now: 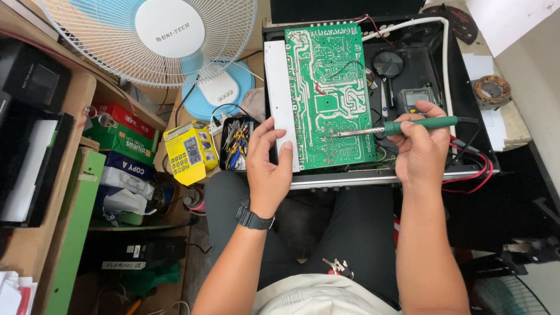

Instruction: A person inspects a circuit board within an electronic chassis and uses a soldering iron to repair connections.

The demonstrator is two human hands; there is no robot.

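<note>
From where I watch, the soldering looks under way, not finished: the green circuit board [329, 96] lies solder-side up over the open black chassis [461, 76] on the worktop, out of its place. I can't tell which joints are done. My left hand [269, 163] grips the board's white edge strip [279, 99], fingers half curled, thumb on top. My right hand [421, 146] is closed round the green-handled soldering iron [402, 126], its tip resting on the board's lower right.
</note>
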